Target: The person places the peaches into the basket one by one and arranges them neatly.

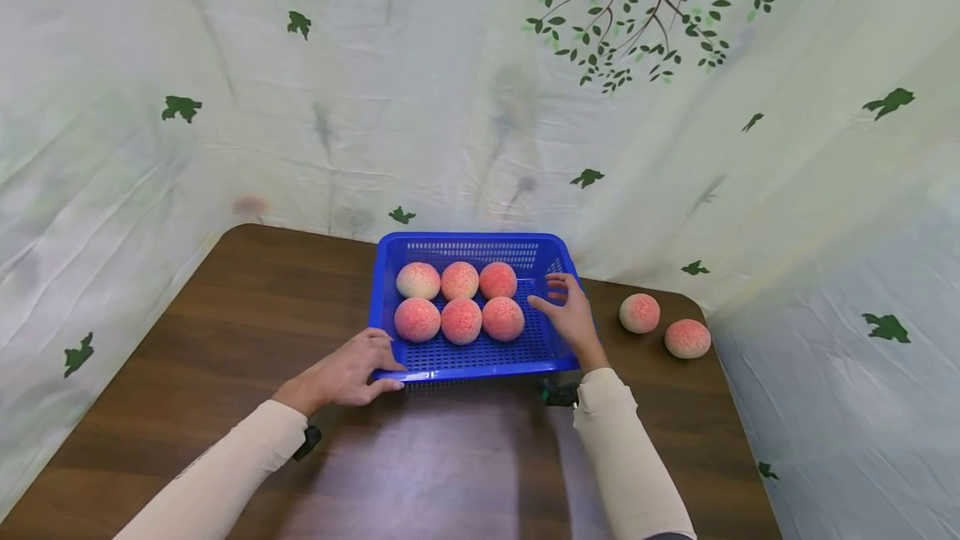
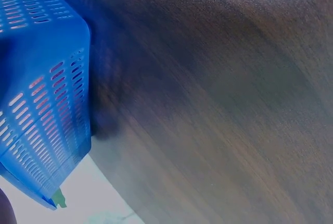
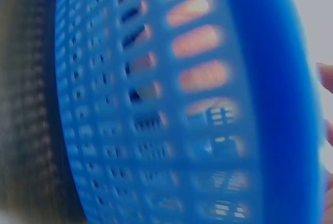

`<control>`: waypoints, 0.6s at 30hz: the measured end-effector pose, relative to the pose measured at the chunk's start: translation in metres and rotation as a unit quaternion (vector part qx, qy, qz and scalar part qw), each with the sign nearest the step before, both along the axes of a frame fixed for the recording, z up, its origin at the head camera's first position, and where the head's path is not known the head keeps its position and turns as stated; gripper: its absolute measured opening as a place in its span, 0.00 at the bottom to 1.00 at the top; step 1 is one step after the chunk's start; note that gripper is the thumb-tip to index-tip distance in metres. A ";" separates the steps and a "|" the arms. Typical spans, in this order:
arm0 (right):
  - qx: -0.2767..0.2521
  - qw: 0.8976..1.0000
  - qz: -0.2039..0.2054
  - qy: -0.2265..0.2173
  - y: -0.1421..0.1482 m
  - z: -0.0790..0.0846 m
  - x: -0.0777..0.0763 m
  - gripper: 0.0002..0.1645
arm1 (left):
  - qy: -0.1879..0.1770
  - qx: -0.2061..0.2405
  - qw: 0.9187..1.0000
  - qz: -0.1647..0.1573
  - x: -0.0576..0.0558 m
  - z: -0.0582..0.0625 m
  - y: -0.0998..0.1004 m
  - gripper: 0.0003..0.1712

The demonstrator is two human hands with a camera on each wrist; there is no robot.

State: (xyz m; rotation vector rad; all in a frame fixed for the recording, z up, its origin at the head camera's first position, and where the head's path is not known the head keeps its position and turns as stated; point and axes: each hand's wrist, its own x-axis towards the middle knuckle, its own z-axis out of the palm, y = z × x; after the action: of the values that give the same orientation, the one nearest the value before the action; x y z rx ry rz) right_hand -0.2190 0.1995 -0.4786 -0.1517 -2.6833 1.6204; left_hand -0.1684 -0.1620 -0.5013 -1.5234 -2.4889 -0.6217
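A blue plastic basket [image 1: 450, 373] holds several round, speckled pink-and-cream balls that look like peaches, such as the front right one [image 1: 503, 319], set in two rows. At the basket's near left corner, my left hand [image 1: 358, 369] grips the rim between thumb and fingers. My right hand [image 1: 570, 315] reaches over the right side with thumb and fingers spread apart, nothing between them, just right of the peaches. The left wrist view shows the perforated basket wall [image 2: 52, 99]. In the right wrist view the wall [image 3: 114, 130] is close and blurred, with fingertips [image 3: 328, 78] past the rim.
Two more peach-like balls, one nearer [image 1: 640, 313] and one farther right [image 1: 687, 339], lie on the brown wooden table [image 1: 262, 315] beside the basket. A leaf-patterned white cloth [image 1: 450, 107] hangs behind the table and along its sides.
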 end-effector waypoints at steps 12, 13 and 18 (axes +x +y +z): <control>-0.068 0.996 -0.036 0.035 0.027 0.007 0.003 0.34 | -0.016 -0.016 1.000 0.015 0.001 0.000 -0.001 0.12; -0.075 0.996 -0.039 0.037 0.030 0.008 0.004 0.34 | -0.017 -0.016 1.000 0.016 0.002 0.000 -0.001 0.12; -0.099 0.993 -0.058 0.040 0.041 0.008 0.007 0.35 | -0.027 -0.021 0.999 0.023 0.003 0.003 0.000 0.13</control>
State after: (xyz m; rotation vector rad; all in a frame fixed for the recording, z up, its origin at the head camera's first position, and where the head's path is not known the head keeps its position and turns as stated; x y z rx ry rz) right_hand -0.2119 0.2410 -0.4703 -0.2320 -2.4046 1.8125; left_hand -0.1651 -0.1624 -0.4985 -1.4770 -2.5846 -0.6147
